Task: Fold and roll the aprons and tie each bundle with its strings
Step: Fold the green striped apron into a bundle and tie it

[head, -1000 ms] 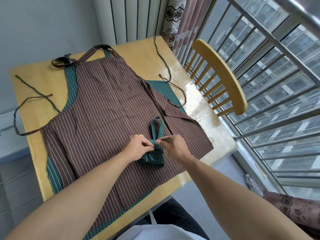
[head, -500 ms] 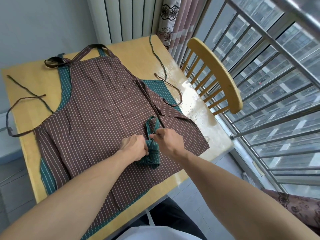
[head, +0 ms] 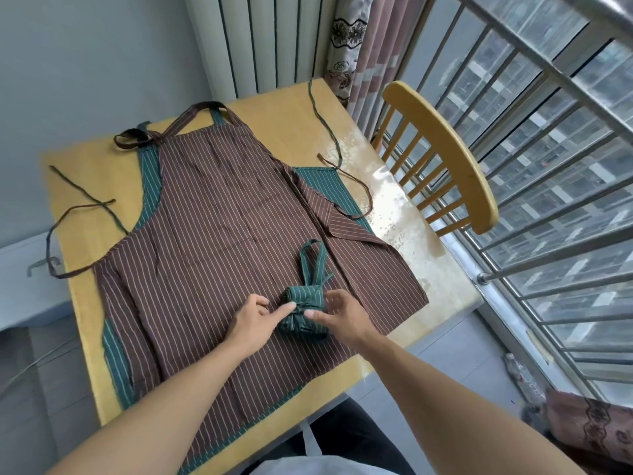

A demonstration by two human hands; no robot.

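Since a second earlier, both hands had eased apart from the knot, exposing more of the green bundle (head: pixel 303 311) between them. Left hand (head: pixel 255 318): fingers partly extended, index tip and thumb touching the string at the bundle's middle; whether they pinched it could not be told. Right hand (head: pixel 340 311): fingers loosely spread, thumb tip at the knot from the opposite side, grip likewise unclear. Bundle: rolled, green-striped, lying directly between the fingertips, its neck loop (head: pixel 313 260) extending beyond them. Brown striped apron (head: pixel 219 228): flat beneath both hands, over another green apron (head: pixel 323 185), on the yellow table (head: pixel 85 186). Wooden chair (head: pixel 445 156): well beyond the right fingers.
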